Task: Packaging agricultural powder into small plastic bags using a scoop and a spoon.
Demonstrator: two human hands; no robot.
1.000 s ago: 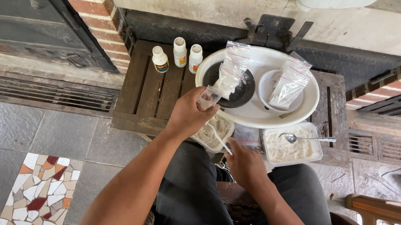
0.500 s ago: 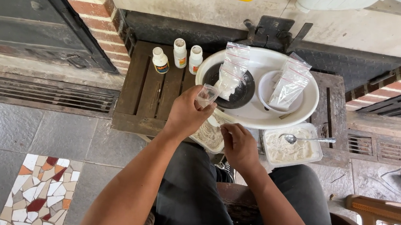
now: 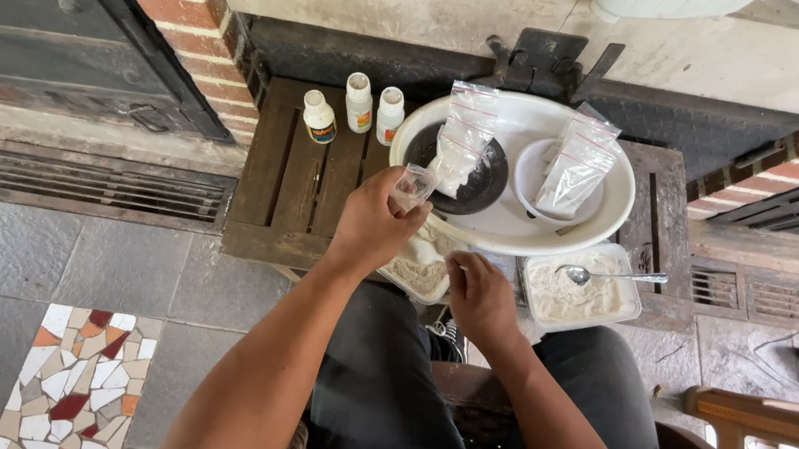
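My left hand (image 3: 375, 222) holds a small clear plastic cup (image 3: 413, 186) tilted over a clear tray of whitish powder (image 3: 417, 269) at the front edge of the wooden pallet. My right hand (image 3: 478, 292) is at the right edge of that tray, fingers curled as if pinching something small that I cannot make out. Just beyond lies a wide white basin (image 3: 509, 229) holding a black dish (image 3: 485, 179) and a white bowl (image 3: 537, 175), each with a clear zip bag of powder (image 3: 459, 141) standing in it.
Three small white bottles (image 3: 357, 104) stand on the dark wooden pallet (image 3: 293, 187). A second clear tray of white powder (image 3: 580, 297) with a metal spoon (image 3: 614, 275) sits at right. Brick wall, floor drain grate and a wooden chair arm (image 3: 768, 422) surround me.
My right hand has moved up from my lap to the right edge of the powder tray. My left hand with the cup has stayed almost in place.
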